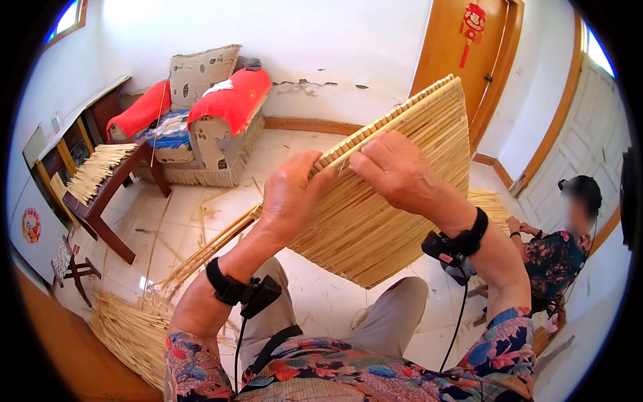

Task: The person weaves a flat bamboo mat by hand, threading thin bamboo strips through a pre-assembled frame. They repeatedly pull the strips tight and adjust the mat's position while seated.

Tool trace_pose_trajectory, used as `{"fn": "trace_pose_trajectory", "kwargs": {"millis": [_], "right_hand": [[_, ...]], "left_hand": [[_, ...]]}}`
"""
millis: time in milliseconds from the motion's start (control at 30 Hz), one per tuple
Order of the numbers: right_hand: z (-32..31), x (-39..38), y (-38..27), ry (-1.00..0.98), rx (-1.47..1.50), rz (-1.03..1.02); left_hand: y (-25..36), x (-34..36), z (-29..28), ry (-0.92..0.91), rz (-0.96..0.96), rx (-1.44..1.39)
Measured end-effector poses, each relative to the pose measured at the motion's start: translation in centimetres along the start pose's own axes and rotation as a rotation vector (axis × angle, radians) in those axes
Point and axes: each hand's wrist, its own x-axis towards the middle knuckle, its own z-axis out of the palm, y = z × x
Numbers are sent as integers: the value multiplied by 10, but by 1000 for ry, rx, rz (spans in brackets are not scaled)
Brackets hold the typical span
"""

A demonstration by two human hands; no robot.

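Cracked wht wall [355, 53], red-draped armchair [216, 149], brn dr [494, 50] on R, tiled flr [289, 141], wndw [67, 18] upper L.

We angle our left forearm [254, 250] and right forearm [506, 268] inward and upward. Our left hand [289, 194] clamps, thumb [324, 179] pointing right; our right hand [396, 171], just beside it, slightly higher, curls its fingers [370, 166] inward. Our knees [405, 301] stand apart below.

left hand [289, 194]: grips straw panel [388, 228] at edge | right hand [396, 169]: curled on same edge | beyond: red-draped armchair [209, 144]
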Motion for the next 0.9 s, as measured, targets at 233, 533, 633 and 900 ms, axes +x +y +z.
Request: {"fn": "trace_pose_trajectory", "kwargs": {"millis": [233,533,633,900], "right_hand": [[17,9,-2,-1,-53,-97],[32,27,1,60,9,-282],[34,33,-2,-4,40,-314],[19,55,-13,46,190,-407]], "left_hand": [[-4,-1,-13,6,13,55],[-15,-5,-27,-73,-82,86],[-15,-9,-30,-41,-69,124],[-17,6,-34,-116,-141,-12]]}}
